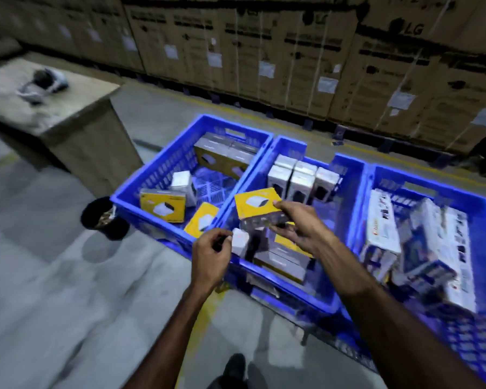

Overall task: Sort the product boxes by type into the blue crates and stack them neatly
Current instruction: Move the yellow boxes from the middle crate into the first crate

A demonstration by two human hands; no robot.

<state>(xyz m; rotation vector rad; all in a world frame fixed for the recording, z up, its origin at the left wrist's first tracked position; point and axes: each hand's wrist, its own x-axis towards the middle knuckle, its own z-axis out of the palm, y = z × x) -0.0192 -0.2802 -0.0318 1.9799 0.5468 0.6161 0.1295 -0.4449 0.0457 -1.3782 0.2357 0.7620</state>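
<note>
Yellow box (pixel 257 203) gripped by right hand (pixel 298 223), left hand (pixel 211 251) curled, holding nothing

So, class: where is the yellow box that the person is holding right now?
In the head view, the yellow box is gripped by the right hand above the middle blue crate, just in front of the upright white boxes.

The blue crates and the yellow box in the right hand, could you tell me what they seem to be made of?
The blue crates look like moulded plastic: uniform glossy colour, slotted lattice walls, cut-out handles. The yellow box, gripped by the right hand, appears to be printed cardboard with a smooth, slightly glossy face and crisp folded edges.
</note>
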